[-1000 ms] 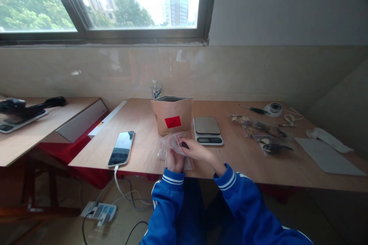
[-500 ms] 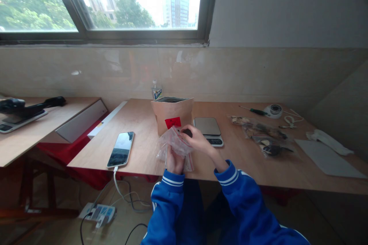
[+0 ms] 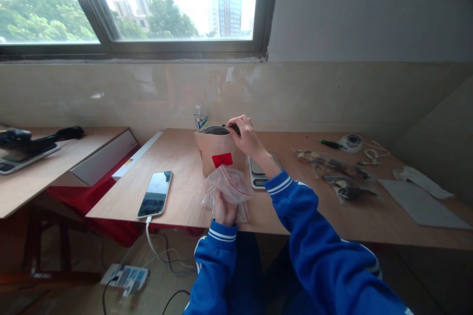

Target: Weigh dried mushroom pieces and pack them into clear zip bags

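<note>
My left hand is closed around a clear zip bag with a red seal line, held at the table's near edge. The plastic hides most of its fingers. Behind it stands an upright brown paper pouch with a red label and an open top. My right hand is at the right side of the pouch's mouth. Its fingers pinch a small dark piece, whose kind I cannot make out. Under my right forearm lies a kitchen scale, partly covered.
A phone on a charging cable lies left. A bottle stands behind the pouch. To the right are filled clear bags, a screwdriver, a white dome camera, a white sheet and a white cloth.
My right hand has moved up and away from the zip bag to the pouch's mouth, carrying the dark piece. My left hand has stayed in place with the bag.
</note>
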`<action>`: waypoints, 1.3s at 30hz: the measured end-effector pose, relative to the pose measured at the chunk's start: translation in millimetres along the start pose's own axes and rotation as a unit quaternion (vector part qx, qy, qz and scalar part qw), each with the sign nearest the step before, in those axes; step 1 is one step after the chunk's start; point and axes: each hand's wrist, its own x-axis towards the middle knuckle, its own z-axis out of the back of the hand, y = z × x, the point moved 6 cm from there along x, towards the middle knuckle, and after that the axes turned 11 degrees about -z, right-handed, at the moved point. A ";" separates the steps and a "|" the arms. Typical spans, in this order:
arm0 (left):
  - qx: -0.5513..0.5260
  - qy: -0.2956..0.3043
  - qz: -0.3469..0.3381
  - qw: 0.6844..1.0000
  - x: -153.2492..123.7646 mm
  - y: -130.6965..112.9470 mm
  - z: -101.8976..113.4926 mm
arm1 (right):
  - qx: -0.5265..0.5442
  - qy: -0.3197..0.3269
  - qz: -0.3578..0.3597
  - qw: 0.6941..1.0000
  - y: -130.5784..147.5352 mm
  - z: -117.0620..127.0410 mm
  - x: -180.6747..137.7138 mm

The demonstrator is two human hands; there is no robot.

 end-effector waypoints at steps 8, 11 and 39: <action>0.020 -0.015 0.011 1.000 -3.1 -0.6 -1.6 | -0.112 0.040 0.006 0.993 6.5 -1.6 8.4; 0.024 -0.016 0.014 0.999 -3.7 -1.0 -2.3 | -0.180 0.046 -0.009 0.983 10.1 -3.7 10.0; 0.001 -0.007 0.027 1.000 2.1 2.9 4.2 | -0.105 0.099 -0.054 0.988 20.0 -7.8 5.3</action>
